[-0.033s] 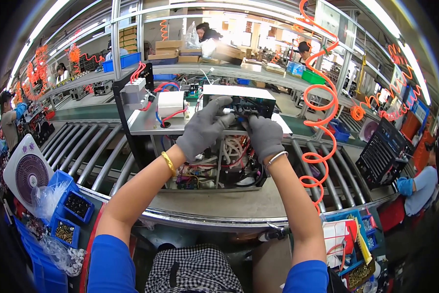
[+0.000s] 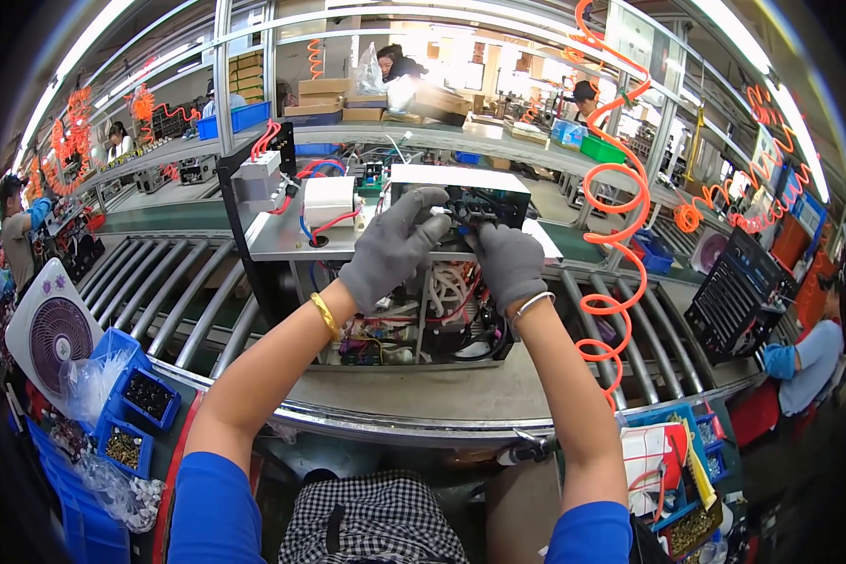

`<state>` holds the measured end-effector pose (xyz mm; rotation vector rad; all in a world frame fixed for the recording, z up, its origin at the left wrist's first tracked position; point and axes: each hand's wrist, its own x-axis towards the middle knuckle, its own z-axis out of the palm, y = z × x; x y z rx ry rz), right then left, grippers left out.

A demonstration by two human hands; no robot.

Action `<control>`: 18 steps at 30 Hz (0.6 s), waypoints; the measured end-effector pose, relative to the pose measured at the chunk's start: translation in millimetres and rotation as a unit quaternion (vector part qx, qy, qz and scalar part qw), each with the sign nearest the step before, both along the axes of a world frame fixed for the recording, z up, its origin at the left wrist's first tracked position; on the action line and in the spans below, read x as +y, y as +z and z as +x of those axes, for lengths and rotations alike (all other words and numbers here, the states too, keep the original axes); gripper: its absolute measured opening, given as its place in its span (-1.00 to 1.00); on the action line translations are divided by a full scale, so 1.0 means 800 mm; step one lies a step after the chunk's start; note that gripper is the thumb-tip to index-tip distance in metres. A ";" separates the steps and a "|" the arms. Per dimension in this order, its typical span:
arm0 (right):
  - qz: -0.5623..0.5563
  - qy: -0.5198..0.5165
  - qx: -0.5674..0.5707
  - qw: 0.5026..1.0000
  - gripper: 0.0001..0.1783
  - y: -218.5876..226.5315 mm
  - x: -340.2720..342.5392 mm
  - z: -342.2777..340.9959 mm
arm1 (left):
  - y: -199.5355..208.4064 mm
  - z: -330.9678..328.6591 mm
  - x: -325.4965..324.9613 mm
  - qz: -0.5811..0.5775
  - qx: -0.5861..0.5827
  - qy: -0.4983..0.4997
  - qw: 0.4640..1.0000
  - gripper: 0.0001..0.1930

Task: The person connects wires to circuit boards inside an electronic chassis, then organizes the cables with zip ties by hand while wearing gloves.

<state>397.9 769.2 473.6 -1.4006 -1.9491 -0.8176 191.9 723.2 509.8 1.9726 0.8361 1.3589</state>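
Observation:
An open electrical machine chassis point(image 2: 376, 246) stands on the conveyor in front of me, with a bundle of wires point(image 2: 446, 287) and circuit boards in its lower bay. My left hand point(image 2: 393, 246), in a grey glove, reaches to the black-cased unit point(image 2: 510, 202) on top, its thumb and forefinger closed around a small white part. My right hand point(image 2: 512, 260), also gloved, has its fingers curled at the same unit's front, by dark wiring; what they grip is hidden. Left of my hands sits a white cylindrical component point(image 2: 330, 205) with red and blue wires.
Roller conveyor point(image 2: 192, 301) runs to both sides. An orange coiled air hose point(image 2: 618, 240) hangs right of my right arm. Blue bins of small parts point(image 2: 126, 446) and a fan point(image 2: 58, 334) are at left. Another black chassis point(image 2: 743, 296) and a co-worker point(image 2: 808, 362) are at right.

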 end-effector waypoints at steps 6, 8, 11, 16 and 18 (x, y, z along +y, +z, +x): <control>-0.014 -0.017 0.015 1.000 -0.74 0.019 -0.029 0.004 | -0.001 0.007 0.004 -0.008 -0.027 -0.019 0.999 -0.77; -0.003 0.013 0.053 0.999 -0.74 0.041 -0.059 -0.010 | 0.003 0.000 0.001 -0.026 -0.023 -0.019 0.999 -0.78; 0.118 0.209 0.124 0.963 -0.73 0.048 -0.062 -0.012 | 0.003 0.007 0.005 -0.020 -0.010 -0.019 1.000 -0.80; -0.008 0.279 0.214 0.936 -0.76 0.042 -0.056 -0.020 | -0.002 0.008 0.017 0.039 0.013 0.032 0.999 -0.81; -0.035 0.315 0.312 0.896 -0.81 0.038 -0.057 -0.025 | -0.009 0.009 0.027 0.092 0.052 0.054 0.993 -0.81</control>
